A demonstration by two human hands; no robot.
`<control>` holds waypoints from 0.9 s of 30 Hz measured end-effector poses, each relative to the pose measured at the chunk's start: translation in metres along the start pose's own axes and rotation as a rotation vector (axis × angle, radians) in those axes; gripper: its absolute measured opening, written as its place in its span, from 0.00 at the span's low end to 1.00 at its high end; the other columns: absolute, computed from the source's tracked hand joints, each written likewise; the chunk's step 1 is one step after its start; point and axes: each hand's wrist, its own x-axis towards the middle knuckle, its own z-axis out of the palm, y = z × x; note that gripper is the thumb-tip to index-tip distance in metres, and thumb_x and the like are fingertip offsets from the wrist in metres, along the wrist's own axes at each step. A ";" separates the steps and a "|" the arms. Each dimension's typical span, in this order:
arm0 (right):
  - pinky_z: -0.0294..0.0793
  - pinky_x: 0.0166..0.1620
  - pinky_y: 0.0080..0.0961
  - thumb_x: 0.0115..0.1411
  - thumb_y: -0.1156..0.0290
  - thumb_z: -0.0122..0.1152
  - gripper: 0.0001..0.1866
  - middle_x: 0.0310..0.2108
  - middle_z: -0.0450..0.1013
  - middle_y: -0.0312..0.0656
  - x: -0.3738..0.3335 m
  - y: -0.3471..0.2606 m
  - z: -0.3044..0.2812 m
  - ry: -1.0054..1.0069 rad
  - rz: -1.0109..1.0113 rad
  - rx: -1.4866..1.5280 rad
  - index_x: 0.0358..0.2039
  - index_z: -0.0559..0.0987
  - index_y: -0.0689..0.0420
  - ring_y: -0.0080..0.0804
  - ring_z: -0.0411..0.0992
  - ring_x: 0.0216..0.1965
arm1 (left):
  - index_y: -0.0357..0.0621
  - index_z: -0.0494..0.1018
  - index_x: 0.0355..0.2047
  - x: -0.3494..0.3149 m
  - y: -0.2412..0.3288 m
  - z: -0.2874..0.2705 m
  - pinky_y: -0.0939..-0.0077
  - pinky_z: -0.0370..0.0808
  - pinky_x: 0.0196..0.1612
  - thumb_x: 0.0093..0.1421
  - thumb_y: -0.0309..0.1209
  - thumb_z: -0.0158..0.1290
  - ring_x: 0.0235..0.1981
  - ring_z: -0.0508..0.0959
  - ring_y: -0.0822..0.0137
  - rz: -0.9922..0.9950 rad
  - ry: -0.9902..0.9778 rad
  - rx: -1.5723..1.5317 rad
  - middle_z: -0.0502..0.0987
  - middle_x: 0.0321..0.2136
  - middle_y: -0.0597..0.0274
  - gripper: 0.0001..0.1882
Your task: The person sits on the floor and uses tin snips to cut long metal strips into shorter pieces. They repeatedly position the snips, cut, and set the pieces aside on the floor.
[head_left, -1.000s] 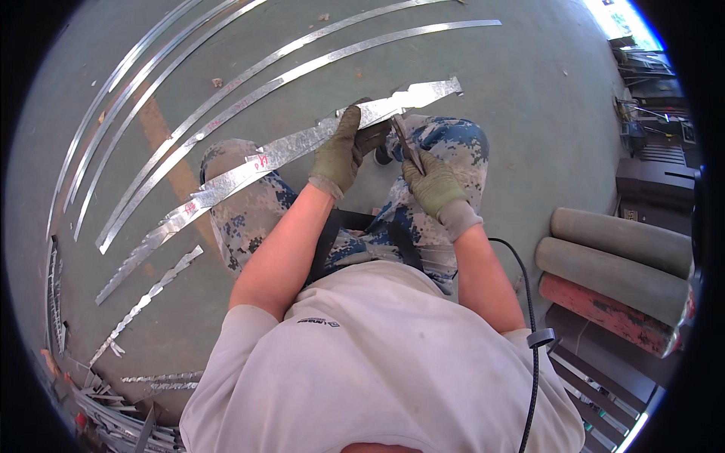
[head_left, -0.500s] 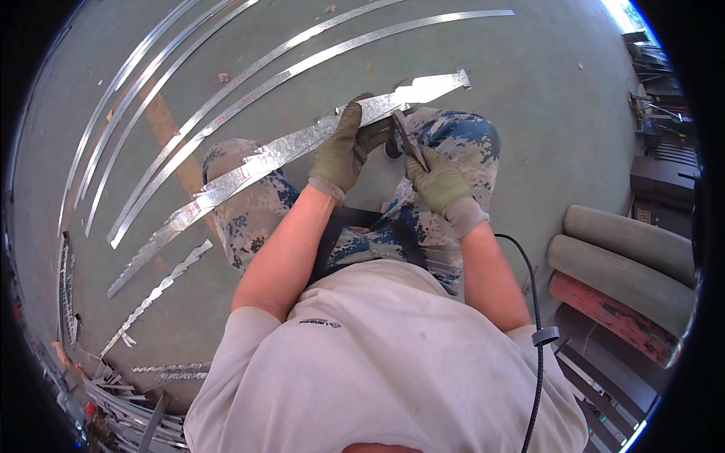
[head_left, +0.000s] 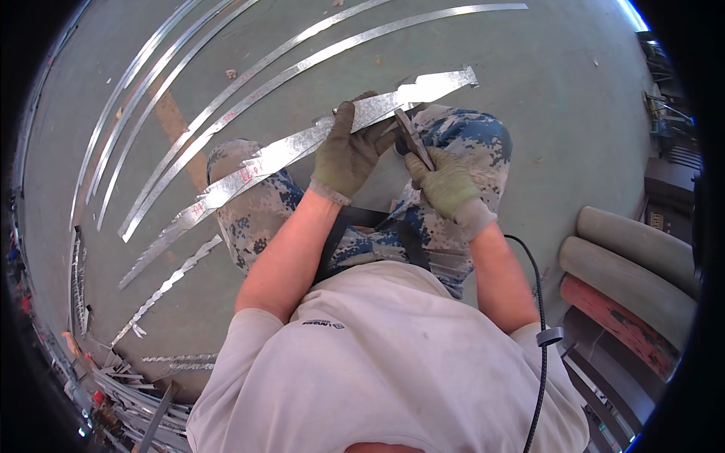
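Grey-green concrete floor (head_left: pixel 544 98), scuffed, crossed by a faded orange stripe (head_left: pixel 175 128). Lay on it: several long, thin metal strips (head_left: pixel 249 87), curved by the lens, side by side from lower left to upper right; shorter jagged offcuts (head_left: pixel 162 291) nearer the left; more scraps (head_left: pixel 177 362) below those. Small bits of debris (head_left: pixel 231 74) scattered near the strips. Rested at the right edge: two grey rolls (head_left: pixel 634 253) and a rusty red one (head_left: pixel 623 321), touching one another. Heaped clutter along the lower left rim, too blurred to tell.

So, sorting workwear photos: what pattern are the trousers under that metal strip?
Blue, white and grey camouflage trousers, clearest in the head view.
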 end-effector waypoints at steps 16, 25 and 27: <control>0.70 0.20 0.20 0.70 0.61 0.60 0.13 0.23 0.75 0.36 -0.008 -0.012 -0.041 -0.446 0.156 0.541 0.37 0.78 0.59 0.21 0.71 0.18 | 0.39 0.68 0.63 -0.001 -0.003 0.005 0.48 0.65 0.69 0.74 0.46 0.45 0.64 0.73 0.49 -0.013 -0.095 -0.049 0.74 0.60 0.45 0.27; 0.72 0.19 0.23 0.72 0.61 0.58 0.16 0.22 0.77 0.39 0.003 -0.001 -0.054 -0.692 0.243 0.882 0.38 0.79 0.63 0.26 0.74 0.16 | 0.37 0.67 0.64 0.001 -0.007 0.012 0.47 0.65 0.69 0.75 0.44 0.44 0.65 0.70 0.46 -0.009 -0.030 -0.081 0.71 0.62 0.42 0.26; 0.72 0.18 0.24 0.72 0.60 0.57 0.16 0.22 0.77 0.40 0.006 0.005 -0.055 -0.752 0.259 0.953 0.38 0.79 0.63 0.28 0.74 0.16 | 0.37 0.67 0.64 -0.001 -0.007 0.015 0.47 0.65 0.69 0.75 0.43 0.44 0.66 0.70 0.46 0.000 -0.009 -0.063 0.71 0.62 0.42 0.26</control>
